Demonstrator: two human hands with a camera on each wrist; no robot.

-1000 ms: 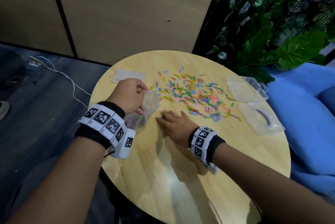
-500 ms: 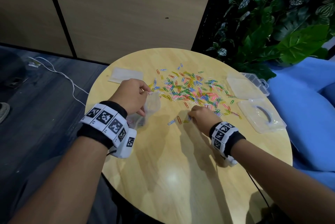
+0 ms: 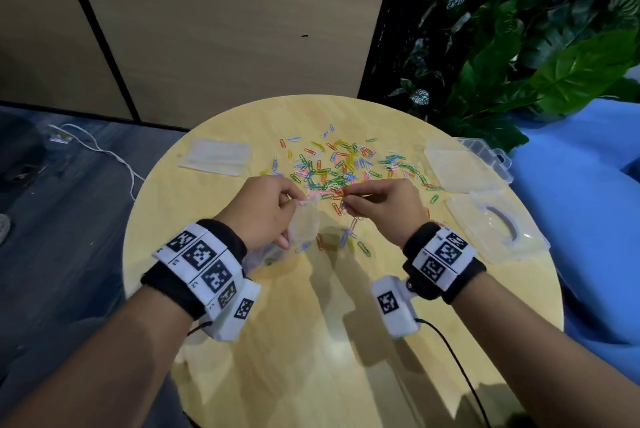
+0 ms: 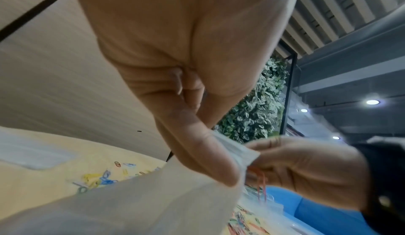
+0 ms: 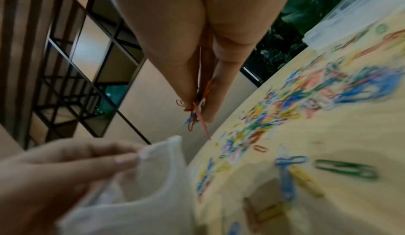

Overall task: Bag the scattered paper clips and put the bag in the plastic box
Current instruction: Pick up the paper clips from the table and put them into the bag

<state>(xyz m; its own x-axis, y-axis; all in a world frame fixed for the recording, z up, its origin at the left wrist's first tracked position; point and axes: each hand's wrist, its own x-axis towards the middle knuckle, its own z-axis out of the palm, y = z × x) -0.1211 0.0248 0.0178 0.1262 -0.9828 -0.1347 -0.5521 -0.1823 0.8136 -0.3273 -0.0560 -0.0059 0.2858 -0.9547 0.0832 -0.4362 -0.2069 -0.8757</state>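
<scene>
Paper clips [image 3: 341, 169], in mixed colours, are lying scattered across the far middle of the round wooden table [image 3: 311, 341], with a few strays [image 3: 349, 237] sitting nearer the person. The left hand [image 3: 261, 214] is holding a small clear bag [image 3: 304, 225] above the table, thumb and forefinger pinching its top edge [image 4: 238, 149]; the remaining fingers are curling against the bag's side. The bag's mouth [image 5: 166, 145] is standing open toward the right hand. The right hand [image 3: 388, 206] is hovering just beside that mouth, its fingertips [image 5: 208, 107] closing on a small bunch of clips [image 5: 194, 113], orange and blue among them, which is hanging down from the pinch. The bunch is sitting close to the bag's opening; whether it is touching the rim cannot be told. The plastic box [image 3: 464, 168] is standing open at the table's right edge, with its lid [image 3: 495, 226] lying flat nearer the person. A flat clear packet [image 3: 216, 157] is lying at the far left of the table.
</scene>
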